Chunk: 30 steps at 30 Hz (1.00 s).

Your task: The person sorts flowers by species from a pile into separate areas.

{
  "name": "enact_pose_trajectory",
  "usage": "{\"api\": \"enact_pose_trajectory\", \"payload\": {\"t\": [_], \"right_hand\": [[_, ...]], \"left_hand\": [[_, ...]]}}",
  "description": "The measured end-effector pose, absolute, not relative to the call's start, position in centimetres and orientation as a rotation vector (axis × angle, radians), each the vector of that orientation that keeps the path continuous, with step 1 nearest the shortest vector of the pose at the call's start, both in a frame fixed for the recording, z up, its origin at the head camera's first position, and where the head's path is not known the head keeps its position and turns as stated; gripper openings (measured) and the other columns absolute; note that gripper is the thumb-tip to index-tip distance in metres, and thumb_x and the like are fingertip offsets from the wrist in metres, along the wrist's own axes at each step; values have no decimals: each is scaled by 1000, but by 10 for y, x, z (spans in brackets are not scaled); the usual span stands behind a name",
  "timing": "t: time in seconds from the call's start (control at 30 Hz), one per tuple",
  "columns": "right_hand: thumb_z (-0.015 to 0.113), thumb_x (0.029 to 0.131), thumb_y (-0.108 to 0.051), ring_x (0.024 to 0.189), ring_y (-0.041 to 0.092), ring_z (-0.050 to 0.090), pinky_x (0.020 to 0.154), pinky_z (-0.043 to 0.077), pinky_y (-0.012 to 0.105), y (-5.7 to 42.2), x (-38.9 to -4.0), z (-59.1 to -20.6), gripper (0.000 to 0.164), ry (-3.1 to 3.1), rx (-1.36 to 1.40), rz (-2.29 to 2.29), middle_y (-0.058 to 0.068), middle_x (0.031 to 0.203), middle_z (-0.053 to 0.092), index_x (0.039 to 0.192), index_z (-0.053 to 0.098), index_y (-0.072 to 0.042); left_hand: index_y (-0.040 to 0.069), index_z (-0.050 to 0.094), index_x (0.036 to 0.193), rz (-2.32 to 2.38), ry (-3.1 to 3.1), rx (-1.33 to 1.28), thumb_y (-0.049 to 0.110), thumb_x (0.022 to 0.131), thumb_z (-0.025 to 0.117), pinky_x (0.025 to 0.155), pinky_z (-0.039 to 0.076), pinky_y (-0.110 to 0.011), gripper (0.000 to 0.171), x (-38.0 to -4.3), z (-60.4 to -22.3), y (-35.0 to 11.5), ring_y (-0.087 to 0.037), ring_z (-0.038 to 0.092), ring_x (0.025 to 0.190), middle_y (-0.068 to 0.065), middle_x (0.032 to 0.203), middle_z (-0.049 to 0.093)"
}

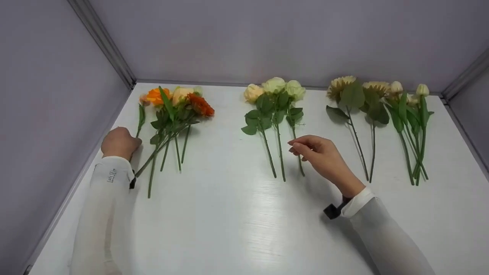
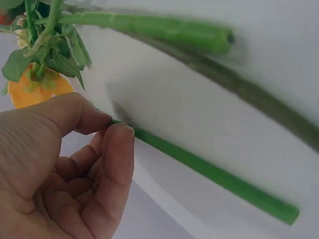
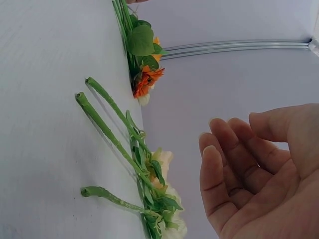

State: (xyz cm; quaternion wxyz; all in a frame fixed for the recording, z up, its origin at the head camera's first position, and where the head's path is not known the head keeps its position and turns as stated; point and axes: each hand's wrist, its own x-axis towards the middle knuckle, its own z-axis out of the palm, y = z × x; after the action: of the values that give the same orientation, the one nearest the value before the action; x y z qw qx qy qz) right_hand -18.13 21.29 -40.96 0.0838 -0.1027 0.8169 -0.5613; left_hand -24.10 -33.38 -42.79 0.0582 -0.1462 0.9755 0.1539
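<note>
My left hand (image 1: 121, 143) pinches a thin green flower stem (image 2: 214, 172) between thumb and forefinger at the left side of the table. In the head view that flower (image 1: 141, 114) has a narrow leaf and a small pinkish bloom partly behind its neighbours. Right beside it lies a bunch of mixed flowers (image 1: 168, 114), orange, peach and rust-red. My right hand (image 1: 321, 156) hovers with loosely bent fingers and nothing in them, over the stem ends of three pale roses (image 1: 275, 88). Its thumb and fingertips stand apart in the right wrist view.
On the right lie two large cream flowers (image 1: 353, 99) with broad leaves, and beside them several white tulips (image 1: 412, 114) with crossing stems. Grey panels (image 1: 267, 38) wall in the white table (image 1: 214, 214) at the back and sides.
</note>
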Motion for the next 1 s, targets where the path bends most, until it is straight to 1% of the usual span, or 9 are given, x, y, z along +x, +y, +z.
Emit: {"api": "enact_pose_trajectory", "payload": {"t": [0.2,0.27,0.37,0.43,0.5,0.6,0.77,0.87,1.0], "right_hand": [[65,103,-35,104,38,65,83,57,42,217,-181,-409,28,2466,-314,-1669,14,110,73,119,74,-13],[65,103,-36,104,38,65,83,57,42,218,-181,-410,29,2473,-320,-1668,12,109,73,119,74,-14],[65,103,-36,104,39,65,83,57,43,221,-181,-411,28,2481,-314,-1673,11,108,74,118,75,-14],[65,103,-35,104,39,65,84,57,43,222,-180,-411,28,2487,-311,-1677,12,109,73,119,74,-14],[66,102,-35,104,38,65,84,57,43,223,-180,-411,29,2493,-298,-1688,11,110,73,120,74,-14],[65,103,-36,105,36,66,84,57,41,225,-180,-409,31,2502,-288,-1719,11,111,73,121,73,-12],[67,101,-37,103,28,67,82,57,33,228,-181,-404,33,2505,-242,-1839,15,112,73,119,74,-11],[68,101,-37,103,28,66,80,56,32,230,-183,-400,33,2487,-211,-1923,16,112,73,119,74,-10],[68,100,-37,104,29,65,79,55,31,233,-186,-396,36,2452,-191,-2025,15,113,72,122,74,-9]], "left_hand": [[-3,71,78,762,2916,-544,21,98,57,54,44,-37,35,-246,-413,-334,-22,59,53,-6,57,64],[-2,72,88,911,2922,-543,22,99,55,58,45,-35,32,-248,-405,-328,-17,61,55,-4,66,68],[-1,69,112,1148,2925,-484,26,101,54,69,49,-35,33,-250,-389,-307,-14,67,67,-7,91,73],[1,65,122,1296,2921,-403,28,101,55,74,52,-33,36,-251,-379,-285,-14,69,74,-11,104,70],[1,63,127,1437,2896,-291,26,101,55,75,55,-32,37,-251,-370,-257,-18,70,80,-13,110,67],[2,63,126,1619,2808,-101,21,100,60,75,58,-30,32,-248,-362,-208,-22,67,85,-12,110,64],[2,66,117,1860,2519,240,11,97,67,74,60,-34,22,-234,-363,-122,-25,66,83,-13,103,68],[1,66,117,1907,2352,415,12,98,69,76,60,-39,21,-222,-372,-76,-26,67,81,-14,102,69],[4,67,117,1890,2213,561,17,100,69,79,60,-46,21,-208,-384,-23,-25,68,81,-9,101,70]]}}
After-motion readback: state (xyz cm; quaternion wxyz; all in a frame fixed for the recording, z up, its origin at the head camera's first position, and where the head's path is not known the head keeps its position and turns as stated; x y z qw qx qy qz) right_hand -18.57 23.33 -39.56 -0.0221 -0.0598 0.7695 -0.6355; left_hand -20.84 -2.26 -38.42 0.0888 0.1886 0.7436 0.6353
